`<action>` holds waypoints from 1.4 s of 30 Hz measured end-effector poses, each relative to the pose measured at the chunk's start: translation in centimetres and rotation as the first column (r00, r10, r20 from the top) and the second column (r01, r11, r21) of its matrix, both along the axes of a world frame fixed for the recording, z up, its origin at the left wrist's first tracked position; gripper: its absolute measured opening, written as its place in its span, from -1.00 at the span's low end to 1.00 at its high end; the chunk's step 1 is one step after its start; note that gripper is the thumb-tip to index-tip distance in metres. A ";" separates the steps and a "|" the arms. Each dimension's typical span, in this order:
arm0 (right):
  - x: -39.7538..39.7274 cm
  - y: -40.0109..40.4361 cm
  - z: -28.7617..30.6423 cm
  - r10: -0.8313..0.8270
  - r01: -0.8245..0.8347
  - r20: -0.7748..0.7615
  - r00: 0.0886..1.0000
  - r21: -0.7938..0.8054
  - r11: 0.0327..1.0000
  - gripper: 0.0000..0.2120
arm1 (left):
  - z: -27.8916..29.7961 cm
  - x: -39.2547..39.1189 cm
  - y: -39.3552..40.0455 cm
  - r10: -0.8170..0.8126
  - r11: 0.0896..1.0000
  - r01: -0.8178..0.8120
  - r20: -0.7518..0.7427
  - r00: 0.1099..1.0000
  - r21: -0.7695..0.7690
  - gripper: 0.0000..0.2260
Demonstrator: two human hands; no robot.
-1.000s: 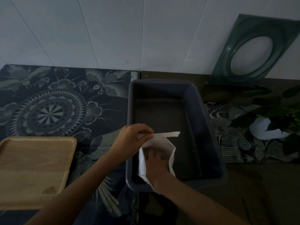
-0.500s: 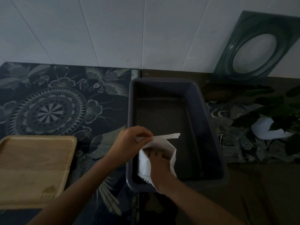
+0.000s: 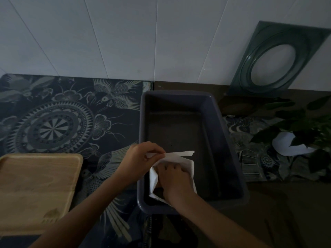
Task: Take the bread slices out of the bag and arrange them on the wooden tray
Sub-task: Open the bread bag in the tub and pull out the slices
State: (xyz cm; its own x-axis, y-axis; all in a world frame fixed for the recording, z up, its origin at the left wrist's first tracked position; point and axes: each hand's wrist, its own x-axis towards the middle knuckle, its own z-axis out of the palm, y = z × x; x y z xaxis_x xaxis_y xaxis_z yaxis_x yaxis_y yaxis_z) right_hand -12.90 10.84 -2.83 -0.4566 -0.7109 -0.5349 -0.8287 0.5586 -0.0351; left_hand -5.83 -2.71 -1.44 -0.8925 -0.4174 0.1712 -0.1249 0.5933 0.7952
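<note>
A white paper bag [image 3: 186,161] lies in the near left corner of a dark grey plastic tub [image 3: 227,140]. My left hand [image 3: 141,158] pinches the bag's upper edge and holds the mouth apart. My right hand [image 3: 172,178] is inside the bag's mouth, fingers curled; a brownish edge of a bread slice [image 3: 156,170] shows beside its thumb, and I cannot tell whether the fingers grip it. The wooden tray [image 3: 35,190] sits at the left on the patterned mat, with nothing on it.
A dark patterned mat [image 3: 59,119] covers the counter left of the tub. A green frame with an oval opening [image 3: 275,59] leans on the white wall at the back right. A leafy plant in a white pot [image 3: 293,140] stands right of the tub.
My right hand has drawn back a little out of the bag, so more of its back shows. My left hand keeps its hold on the bag's edge.
</note>
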 end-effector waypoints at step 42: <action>-1.5 6.6 18.4 -0.083 0.089 0.036 0.996 -0.548 0.832 -0.42 | 4.1 4.2 -1.0 -0.343 0.888 0.346 -0.068 0.937 0.304 -0.33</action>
State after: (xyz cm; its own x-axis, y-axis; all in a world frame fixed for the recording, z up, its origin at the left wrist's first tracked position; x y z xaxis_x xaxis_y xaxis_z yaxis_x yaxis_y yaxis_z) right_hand -14.43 17.47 15.55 -0.5263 -0.8471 -0.0742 -0.7761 0.5142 -0.3650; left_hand -1.58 -3.76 2.64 -0.9884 -0.1175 0.0966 0.0537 0.3244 0.9444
